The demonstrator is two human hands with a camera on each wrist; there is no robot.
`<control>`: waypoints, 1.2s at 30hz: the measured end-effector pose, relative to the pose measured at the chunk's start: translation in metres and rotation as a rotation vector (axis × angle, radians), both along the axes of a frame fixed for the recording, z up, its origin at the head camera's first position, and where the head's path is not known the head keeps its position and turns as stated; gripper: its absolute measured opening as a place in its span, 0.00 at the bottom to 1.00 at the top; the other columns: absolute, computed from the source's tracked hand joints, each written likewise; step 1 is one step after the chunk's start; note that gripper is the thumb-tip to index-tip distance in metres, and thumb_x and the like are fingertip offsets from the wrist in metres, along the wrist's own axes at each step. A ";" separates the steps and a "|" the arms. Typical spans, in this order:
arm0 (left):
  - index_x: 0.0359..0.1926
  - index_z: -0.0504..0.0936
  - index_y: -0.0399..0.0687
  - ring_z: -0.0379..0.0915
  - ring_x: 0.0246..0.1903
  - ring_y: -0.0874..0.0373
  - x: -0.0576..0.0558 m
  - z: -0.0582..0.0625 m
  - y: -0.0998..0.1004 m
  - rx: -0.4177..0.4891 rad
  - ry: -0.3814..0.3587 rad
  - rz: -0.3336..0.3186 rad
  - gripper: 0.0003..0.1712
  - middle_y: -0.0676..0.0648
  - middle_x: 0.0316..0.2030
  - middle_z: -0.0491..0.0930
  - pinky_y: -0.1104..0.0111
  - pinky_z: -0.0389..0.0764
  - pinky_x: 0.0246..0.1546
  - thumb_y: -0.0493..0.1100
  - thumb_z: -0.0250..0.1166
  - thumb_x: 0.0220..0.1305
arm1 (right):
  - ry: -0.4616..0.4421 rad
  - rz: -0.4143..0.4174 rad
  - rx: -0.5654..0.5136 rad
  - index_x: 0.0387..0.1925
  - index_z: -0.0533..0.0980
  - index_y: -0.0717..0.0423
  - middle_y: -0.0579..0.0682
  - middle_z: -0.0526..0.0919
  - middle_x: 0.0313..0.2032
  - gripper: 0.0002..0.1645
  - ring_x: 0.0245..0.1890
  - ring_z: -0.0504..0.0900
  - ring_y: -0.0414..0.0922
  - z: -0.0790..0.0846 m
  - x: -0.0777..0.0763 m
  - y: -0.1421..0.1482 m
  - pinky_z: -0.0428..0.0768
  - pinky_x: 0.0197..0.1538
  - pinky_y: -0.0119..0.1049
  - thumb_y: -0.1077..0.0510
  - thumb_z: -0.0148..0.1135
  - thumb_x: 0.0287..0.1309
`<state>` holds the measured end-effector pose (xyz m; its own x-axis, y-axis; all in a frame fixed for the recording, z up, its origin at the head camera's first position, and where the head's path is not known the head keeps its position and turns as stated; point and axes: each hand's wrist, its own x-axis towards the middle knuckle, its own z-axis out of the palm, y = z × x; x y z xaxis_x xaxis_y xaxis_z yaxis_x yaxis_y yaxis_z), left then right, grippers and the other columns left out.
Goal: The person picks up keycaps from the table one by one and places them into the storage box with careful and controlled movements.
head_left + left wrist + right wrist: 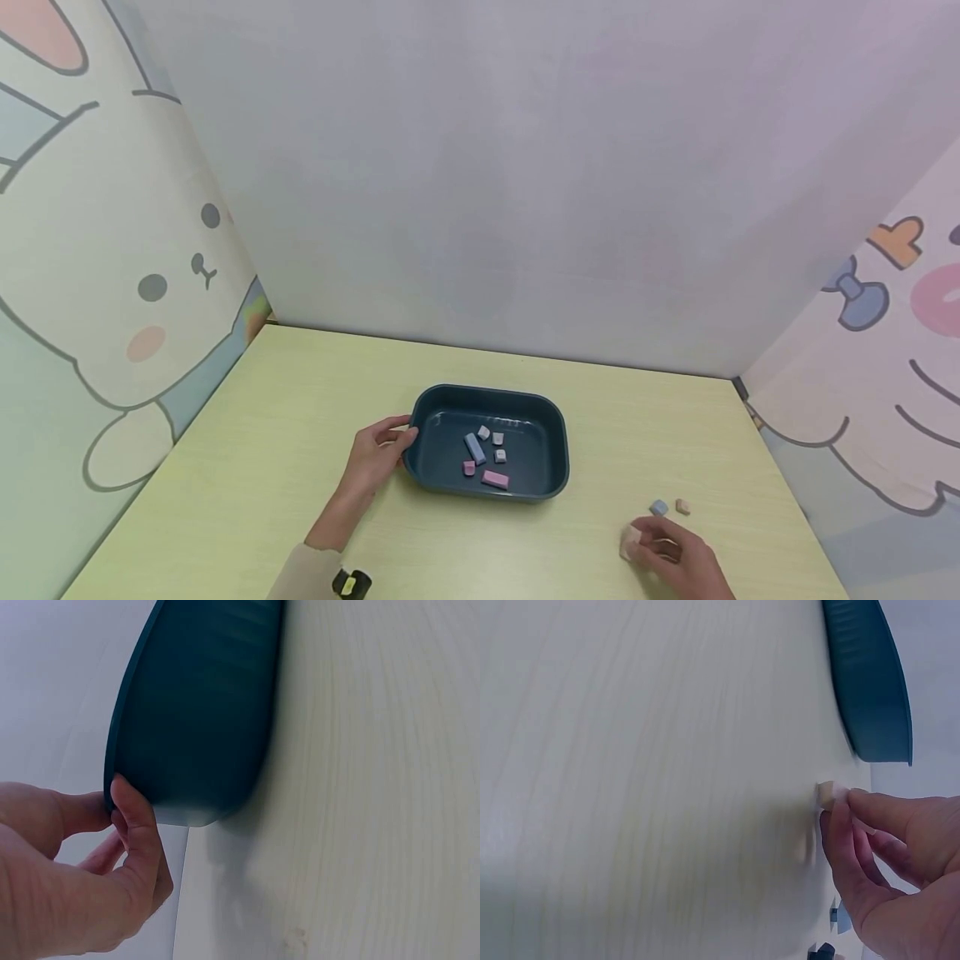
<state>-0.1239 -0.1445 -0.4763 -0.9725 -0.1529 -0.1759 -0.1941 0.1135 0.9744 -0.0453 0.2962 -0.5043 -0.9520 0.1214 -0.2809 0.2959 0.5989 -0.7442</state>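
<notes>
My left hand pinches the left rim of a dark teal tray, thumb inside and fingers beneath, as the left wrist view shows. Several small keycaps lie in the tray: white ones, a long blue one, a long pink one and a small pink one. To the right of the tray, my right hand holds a pale beige keycap between thumb and fingertips, low at the tabletop. Just beyond that hand lie a blue keycap and a beige keycap.
The pale yellow wood-grain table runs back to a whitish curtain wall. Cartoon-printed panels stand at the left and right edges. A dark band with a yellow-green face sits at the left sleeve.
</notes>
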 end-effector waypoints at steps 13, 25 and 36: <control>0.60 0.80 0.31 0.80 0.31 0.53 0.001 0.001 0.001 0.001 0.009 0.001 0.21 0.33 0.42 0.83 0.66 0.81 0.28 0.39 0.66 0.72 | -0.050 0.068 -0.135 0.58 0.79 0.63 0.51 0.81 0.42 0.28 0.40 0.85 0.44 0.006 -0.002 0.003 0.83 0.44 0.32 0.52 0.73 0.61; 0.60 0.80 0.30 0.80 0.31 0.53 0.002 0.002 0.001 0.007 0.012 0.003 0.21 0.34 0.42 0.84 0.66 0.81 0.28 0.39 0.66 0.72 | -0.073 0.042 -0.267 0.60 0.76 0.70 0.57 0.82 0.47 0.29 0.45 0.86 0.50 0.015 -0.007 -0.005 0.86 0.46 0.39 0.57 0.71 0.63; 0.60 0.80 0.31 0.80 0.31 0.53 0.001 0.001 0.001 -0.005 0.012 0.007 0.21 0.33 0.42 0.83 0.66 0.81 0.28 0.39 0.67 0.72 | -0.025 0.081 -0.280 0.60 0.75 0.71 0.57 0.80 0.42 0.26 0.42 0.87 0.49 0.025 -0.009 -0.012 0.86 0.46 0.38 0.60 0.68 0.66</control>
